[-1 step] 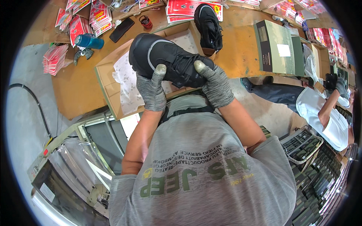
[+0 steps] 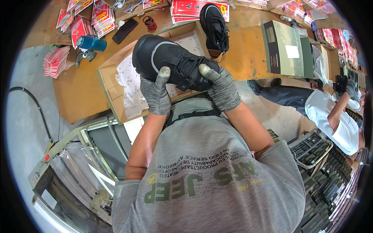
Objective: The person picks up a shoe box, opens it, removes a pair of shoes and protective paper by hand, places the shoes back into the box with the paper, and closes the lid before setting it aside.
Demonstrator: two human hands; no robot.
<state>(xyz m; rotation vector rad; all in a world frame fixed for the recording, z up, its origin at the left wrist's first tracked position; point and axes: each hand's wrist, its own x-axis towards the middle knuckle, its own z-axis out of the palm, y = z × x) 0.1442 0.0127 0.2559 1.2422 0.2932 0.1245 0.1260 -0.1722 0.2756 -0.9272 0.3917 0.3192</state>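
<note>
A black lace-up sneaker (image 2: 171,64) with a light grey curved stripe is held up between my two gloved hands. My left hand (image 2: 156,93) grips it near the broad end at the left, thumb on top. My right hand (image 2: 222,87) holds the other end, its thumb pressed along the upper. The fingers of both hands are largely hidden beneath the shoe. Below it lies an open shoebox (image 2: 110,87) lined with patterned white tissue paper (image 2: 130,91). A second black sneaker (image 2: 215,31) rests beyond the box's far right side.
On the wooden table (image 2: 244,46) are a blue bottle (image 2: 91,43), a phone (image 2: 125,31) and a dark red round item (image 2: 150,22). Red printed cards (image 2: 200,9) are stacked behind. A green box (image 2: 281,48) stands right. Another person (image 2: 330,120) works further right, near shelving and boxes.
</note>
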